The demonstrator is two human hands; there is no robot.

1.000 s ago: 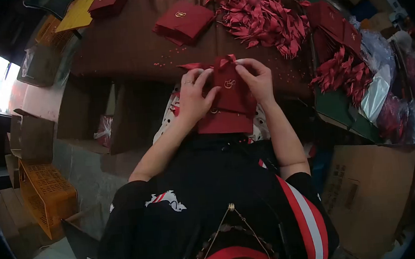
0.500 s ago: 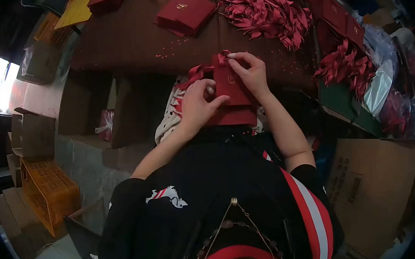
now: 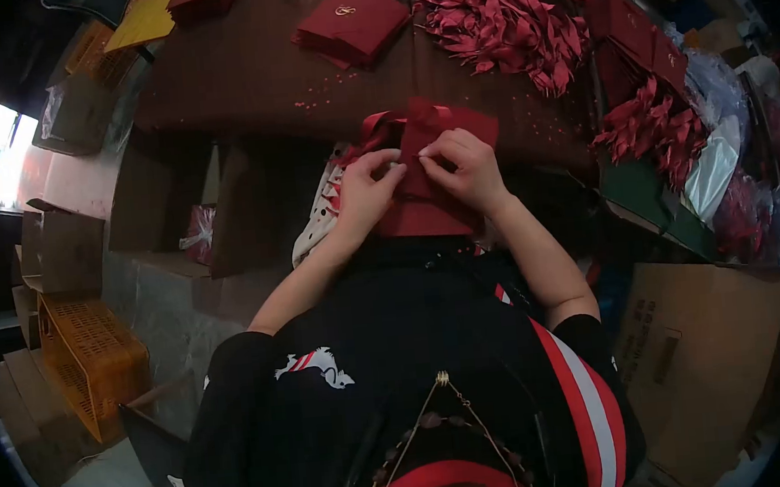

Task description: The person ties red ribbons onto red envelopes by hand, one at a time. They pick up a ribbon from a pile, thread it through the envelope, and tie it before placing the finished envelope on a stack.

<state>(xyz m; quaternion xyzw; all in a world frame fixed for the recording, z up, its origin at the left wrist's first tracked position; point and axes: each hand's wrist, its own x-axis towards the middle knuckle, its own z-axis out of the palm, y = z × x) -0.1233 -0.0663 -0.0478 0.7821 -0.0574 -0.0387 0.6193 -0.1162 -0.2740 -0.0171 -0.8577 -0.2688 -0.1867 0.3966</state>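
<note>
A dark-red flat gift bag point(image 3: 468, 123) lies in front of my body, with a dark-red ribbon point(image 3: 380, 129) at its upper left. Over the bag's left edge, my left hand point(image 3: 368, 192) is closed, thumb and forefinger pinching that edge. My right hand point(image 3: 469, 170) rests on the bag's front with its fingertips pinched together. What those fingertips hold is too small to make out. The gold emblem is not visible on this bag now. Beneath both hands lies another dark-red piece point(image 3: 425, 219), close to my waist.
On the brown-covered table point(image 3: 227, 81) are a stack of red pieces with a gold emblem point(image 3: 352, 26) and a heap of red ribbons point(image 3: 500, 20). More red pieces point(image 3: 637, 46) and ribbons lie at right. Cardboard boxes point(image 3: 697, 356) and an orange crate point(image 3: 98, 352) stand around.
My right hand has come down from the ribbon at the bag's top to its middle, near my left fingertips. The gold emblem has gone out of sight, and red material now spreads further right.
</note>
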